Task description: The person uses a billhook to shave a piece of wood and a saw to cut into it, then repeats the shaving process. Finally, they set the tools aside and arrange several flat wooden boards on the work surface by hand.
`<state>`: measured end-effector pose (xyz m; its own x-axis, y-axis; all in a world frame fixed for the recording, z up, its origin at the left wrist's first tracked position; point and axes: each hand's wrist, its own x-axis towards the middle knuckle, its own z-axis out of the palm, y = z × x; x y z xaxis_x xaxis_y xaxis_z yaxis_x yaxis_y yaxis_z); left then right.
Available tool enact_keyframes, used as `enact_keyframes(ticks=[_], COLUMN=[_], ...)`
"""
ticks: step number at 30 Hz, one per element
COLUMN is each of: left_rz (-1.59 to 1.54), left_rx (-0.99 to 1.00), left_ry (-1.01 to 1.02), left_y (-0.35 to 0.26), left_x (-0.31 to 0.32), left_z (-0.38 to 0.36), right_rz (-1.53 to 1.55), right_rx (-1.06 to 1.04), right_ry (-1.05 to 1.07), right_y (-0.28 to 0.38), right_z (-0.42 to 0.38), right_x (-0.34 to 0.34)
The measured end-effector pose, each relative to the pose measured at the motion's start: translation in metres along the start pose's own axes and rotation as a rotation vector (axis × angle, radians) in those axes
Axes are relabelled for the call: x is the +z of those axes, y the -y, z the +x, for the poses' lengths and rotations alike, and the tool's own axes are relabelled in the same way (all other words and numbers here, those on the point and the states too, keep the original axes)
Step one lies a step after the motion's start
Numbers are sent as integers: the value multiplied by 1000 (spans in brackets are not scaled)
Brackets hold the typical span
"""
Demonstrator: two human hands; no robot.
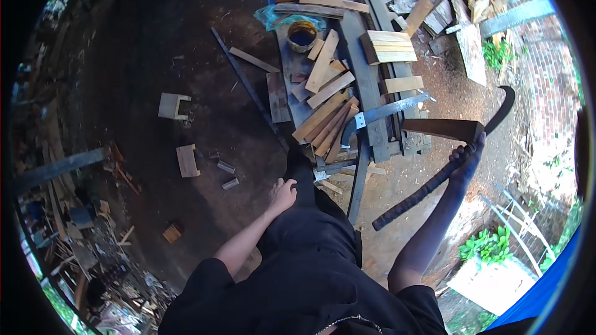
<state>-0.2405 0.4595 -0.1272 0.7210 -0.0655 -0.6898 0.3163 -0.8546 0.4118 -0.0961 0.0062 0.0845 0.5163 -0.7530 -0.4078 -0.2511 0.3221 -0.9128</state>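
Right hand (pixel 467 155) wraps the upper part of the long dark handle of a hooked blade (pixel 417 197); fingers closed round it. Handle runs down-left from the fist, curved blade sticks out up-right. Brown plank (pixel 442 128) spans from the bench (pixel 375 139) to just above the fist; can't tell if fingers touch it too. Left hand (pixel 284 195) lies on the dark-trousered leg (pixel 301 177); can't tell if its fingers are spread or together. On the bench: saw (pixel 394 110), teeth end pointing right, beside loose wood strips (pixel 323 118); farther out, pot (pixel 303 23) and light wood block (pixel 390 48).
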Motion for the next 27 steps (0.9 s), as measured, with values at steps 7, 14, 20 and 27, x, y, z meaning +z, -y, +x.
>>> enact_keyframes(ticks=[7,14,20,27], left_rz=[-108,-186,-241,-310], left_rx=[-75,-152,-148,-56], left_ry=[-91,-87,-113,-142], left_y=[0,12,17,26], left_x=[35,58,57,49], left_z=[-3,-8,-8,5], right_rz=[138,171,411,730], right_rx=[37,69,307,599], right_ry=[114,202,394,520], right_y=[-1,-7,1,-11], right_z=[19,66,48,22], right_x=[-17,-52,-51,-52])
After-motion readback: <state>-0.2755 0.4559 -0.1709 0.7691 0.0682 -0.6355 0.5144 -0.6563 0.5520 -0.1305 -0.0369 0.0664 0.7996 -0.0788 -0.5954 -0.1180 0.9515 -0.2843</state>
